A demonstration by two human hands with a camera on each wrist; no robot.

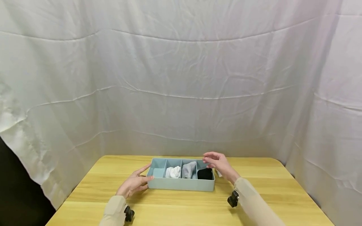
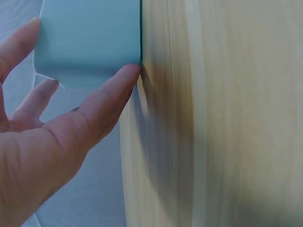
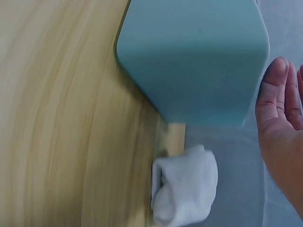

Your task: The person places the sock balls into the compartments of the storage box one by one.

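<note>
A pale blue box with several compartments stands on the table. My left hand holds its left end, the thumb at the front corner of the rim and the other fingers along the end; the left wrist view shows the fingers spread around the box wall. My right hand hovers over the right end, fingers loosely bent, nothing visible between them. Inside lie a bunched white sock, a grey mottled sock and, rightmost, a black sock. The leftmost compartment shows only its bare floor.
A rolled white cloth item, probably a sock, lies on the table beyond the box's right end, mostly behind my right hand in the head view. Pale curtains hang behind and beside the wooden table.
</note>
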